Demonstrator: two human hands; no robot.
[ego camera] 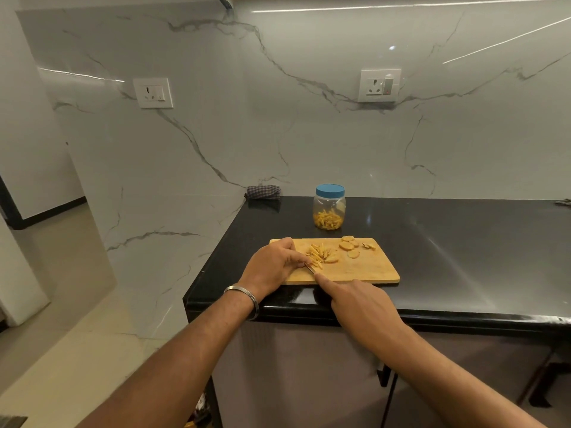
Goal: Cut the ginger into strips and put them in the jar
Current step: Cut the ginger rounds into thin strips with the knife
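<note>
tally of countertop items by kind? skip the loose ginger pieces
Cutting board: 1
Jar with blue lid, ginger strips inside: 1
Knife, mostly hidden by the hands: 1
Checked cloth: 1
Total: 4

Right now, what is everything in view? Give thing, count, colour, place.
jar: one, clear with blue lid on, part full of yellow strips, on counter behind board
cutting board: one, light wood, near counter's front edge
ginger strips: one pile, yellow, left part of board
ginger slices: several, tan, back of board
knife: one, only a bit of blade shows
counter: one, black
cloth: one, dark checked, back corner of counter
wall sockets: two, white, on marble wall
bracelet: one, silver, left wrist
left hand: beside the strips
right hand: grips knife, forefinger extended
</note>
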